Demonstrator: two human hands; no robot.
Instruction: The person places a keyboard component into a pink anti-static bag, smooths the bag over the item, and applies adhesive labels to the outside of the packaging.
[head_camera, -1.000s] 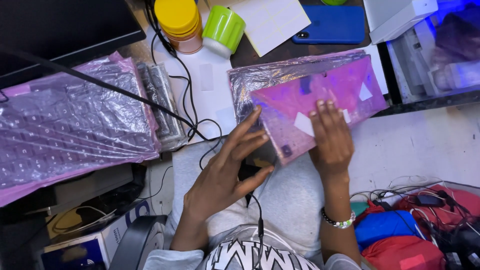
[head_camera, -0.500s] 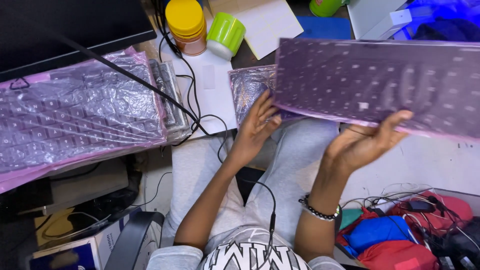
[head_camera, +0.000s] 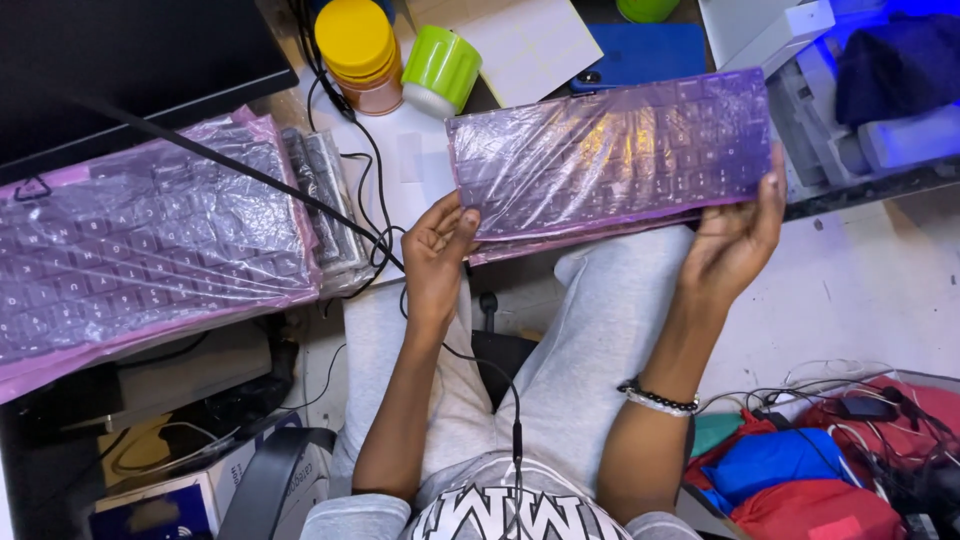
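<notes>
Two hands hold one keyboard (head_camera: 610, 160) wrapped in purple plastic film, lifted over the person's lap in the head view. At its left end the left hand (head_camera: 437, 255) is closed on the lower corner, thumb on top of the film and fingers curled beneath. At the right end the right hand (head_camera: 738, 240) grips the edge, palm under the keyboard and fingers reaching up along its side; a beaded bracelet (head_camera: 658, 402) sits on that wrist. The keyboard lies nearly level, tilted slightly up to the right, keys facing the camera. Under it a second purple-wrapped piece (head_camera: 560, 240) shows along the lower edge. To the left, on the tabletop, lies another keyboard in purple film (head_camera: 150, 260), with a black cable (head_camera: 250, 175) crossing over it. Behind stand a yellow-lidded jar (head_camera: 355, 40) and a green cup (head_camera: 438, 70) on its side, just beside each other. A blue bundle (head_camera: 775, 462) and red cloth (head_camera: 830, 510) lie at lower right
</notes>
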